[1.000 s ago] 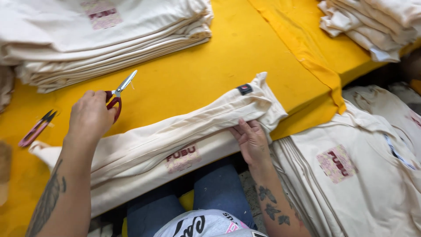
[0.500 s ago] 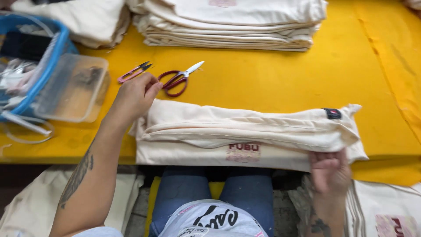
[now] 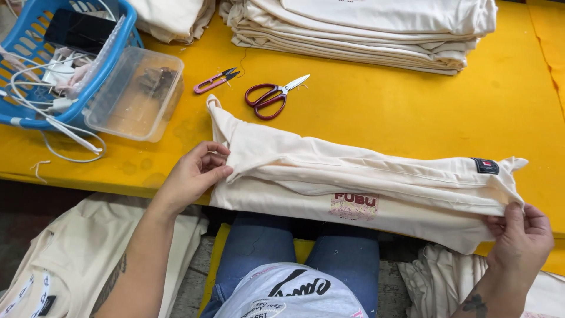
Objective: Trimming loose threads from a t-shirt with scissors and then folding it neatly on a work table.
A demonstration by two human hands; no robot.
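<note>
A folded cream cloth garment with a printed patch and a small dark label lies lengthwise along the near edge of the yellow table. My left hand pinches its left end near the table's edge. My right hand grips its right end, just off the table's front. Red-handled scissors and small pink thread snips lie on the table just beyond the garment, touched by neither hand.
A stack of folded cream cloth sits at the back. A clear plastic box and a blue basket with cables stand at the left. More cream cloth lies low at left and right. My knees are under the table.
My left hand has left the scissors and come down onto the garment's left end. The view has swung left, so the basket and plastic box show more fully.
</note>
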